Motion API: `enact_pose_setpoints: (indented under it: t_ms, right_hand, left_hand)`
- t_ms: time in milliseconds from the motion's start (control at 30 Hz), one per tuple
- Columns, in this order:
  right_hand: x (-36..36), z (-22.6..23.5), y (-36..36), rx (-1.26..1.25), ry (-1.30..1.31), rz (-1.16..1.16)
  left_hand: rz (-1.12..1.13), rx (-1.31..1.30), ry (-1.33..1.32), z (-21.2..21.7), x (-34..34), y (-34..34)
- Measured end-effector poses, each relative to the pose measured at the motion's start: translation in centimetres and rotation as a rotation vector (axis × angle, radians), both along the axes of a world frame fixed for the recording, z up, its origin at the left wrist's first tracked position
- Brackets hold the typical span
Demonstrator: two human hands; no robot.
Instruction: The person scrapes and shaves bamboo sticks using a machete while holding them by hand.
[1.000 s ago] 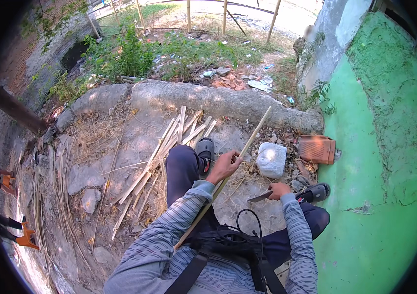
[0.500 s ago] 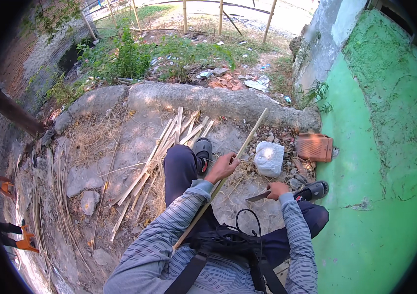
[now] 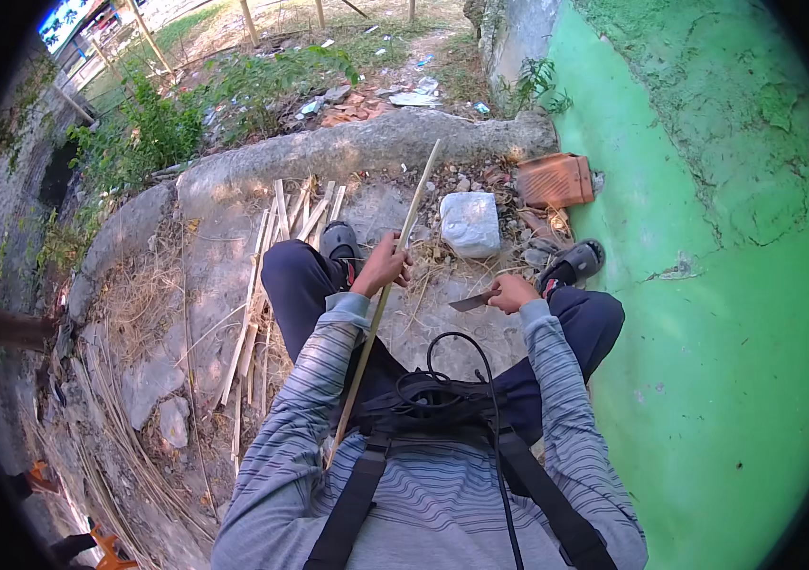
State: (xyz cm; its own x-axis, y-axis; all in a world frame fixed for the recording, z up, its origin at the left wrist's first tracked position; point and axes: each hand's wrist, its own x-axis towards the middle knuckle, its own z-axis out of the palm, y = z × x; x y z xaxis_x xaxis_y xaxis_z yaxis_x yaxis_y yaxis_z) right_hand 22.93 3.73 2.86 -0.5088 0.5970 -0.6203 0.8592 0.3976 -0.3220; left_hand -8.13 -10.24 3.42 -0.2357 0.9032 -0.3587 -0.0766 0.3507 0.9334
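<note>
My left hand (image 3: 384,266) is closed around a long, thin bamboo strip (image 3: 417,198), gripping it near the middle. The strip stands tilted, its upper end pointing away from me and its lower end resting by my left side against the shirt. In my right hand (image 3: 514,294) is a knife (image 3: 472,302) with a flat, broad blade pointing left; the fingers hide most of its handle. The blade is apart from the strip. Between my feet and beyond the hands sits a whitish block (image 3: 470,225).
Several split bamboo strips (image 3: 251,328) lie piled left of my left knee. An orange-brown perforated block (image 3: 554,180) leans near the green wall (image 3: 699,380) at right. A low concrete ledge (image 3: 329,152) runs across the far side. Long thin strips (image 3: 110,432) lie farther left.
The view has turned, so the scene sits farther left and higher in the picture. Both hands keep their hold on the bamboo strip and the knife, and the strip stands somewhat steeper.
</note>
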Motion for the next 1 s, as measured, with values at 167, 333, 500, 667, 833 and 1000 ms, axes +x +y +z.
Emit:
enact_pose_setpoints:
  t_ms: [167, 333, 500, 667, 833, 1000]
  right_hand:
    - [8.0, 2.6, -8.6, 0.029, 0.542, -0.5]
    - [11.1, 7.2, -18.4, -0.181, 1.073, -0.928]
    - [12.7, 10.6, -23.2, -0.063, 1.3, -0.943]
    - [13.1, 12.1, -24.7, 0.051, 1.385, -0.979]
    - [12.8, 13.7, -24.3, 0.108, 1.464, -0.978]
    - [15.9, 15.3, -23.7, -0.002, 1.415, -0.954]
  left_hand:
    - [-0.123, 0.05, 0.099, 2.4, 3.5, -0.6]
    - [-0.155, 0.115, -0.102, 4.7, 6.4, -1.7]
    - [-0.18, 0.179, -0.022, 7.3, 10.2, -2.4]
    - [-0.23, 0.166, -0.17, 8.3, 12.0, -1.5]
    - [-0.246, 0.198, 0.014, 11.6, 14.5, -1.6]
    - [-0.312, 0.52, 0.554, 16.5, 13.8, -3.2]
